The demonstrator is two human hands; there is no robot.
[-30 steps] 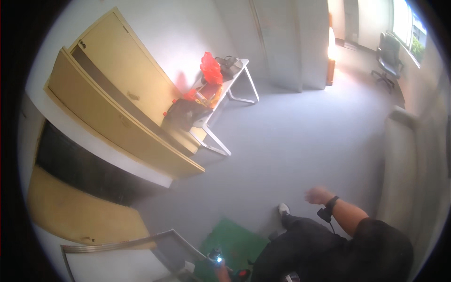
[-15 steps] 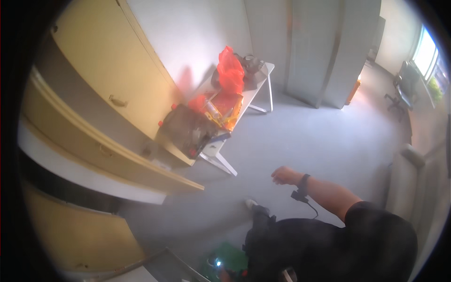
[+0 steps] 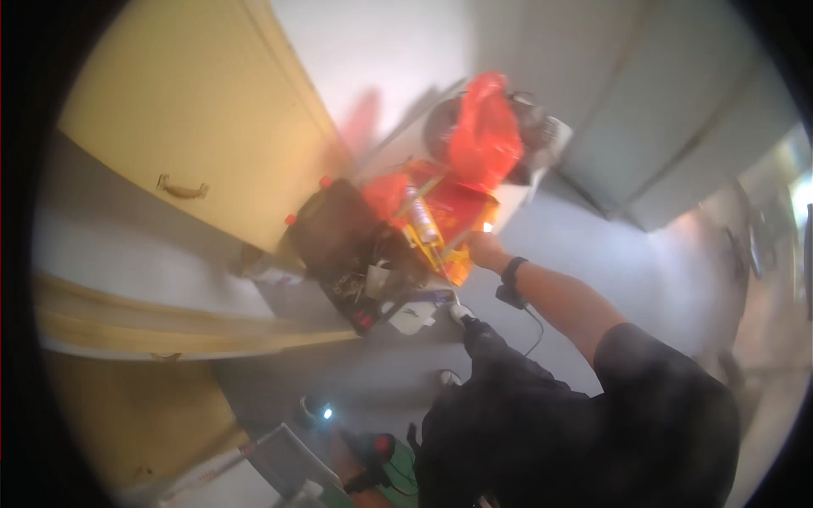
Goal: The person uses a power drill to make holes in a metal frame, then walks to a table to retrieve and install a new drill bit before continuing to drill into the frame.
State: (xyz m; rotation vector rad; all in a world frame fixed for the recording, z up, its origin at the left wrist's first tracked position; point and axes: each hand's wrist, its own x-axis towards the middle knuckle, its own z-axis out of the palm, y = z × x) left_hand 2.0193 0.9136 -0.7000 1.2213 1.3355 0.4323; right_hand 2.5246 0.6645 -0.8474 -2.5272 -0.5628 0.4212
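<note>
My right hand (image 3: 484,250), blurred, reaches to the near edge of a red and yellow bag (image 3: 461,212) on the white table (image 3: 550,148); whether its fingers grip anything is unclear. A printed cylinder (image 3: 422,216) lies on that bag. A dark bag (image 3: 334,245) with red-capped items sits to the left, and a crumpled red plastic bag (image 3: 483,135) stands behind. Low at the lower left, my left hand (image 3: 345,457), partly shadowed, holds a small dark device (image 3: 318,411) with a glowing light.
A yellow cabinet (image 3: 195,102) stands left of the table, above a yellow panel edge (image 3: 169,322). A framed white board (image 3: 271,457) and a green mat (image 3: 398,474) are at the bottom. Grey tall panels (image 3: 652,102) rise at the back right; my shoe (image 3: 449,378) is on the floor.
My view has moved closer to the table, which appears larger. My right hand has moved forward from over open floor to the yellow bag's edge.
</note>
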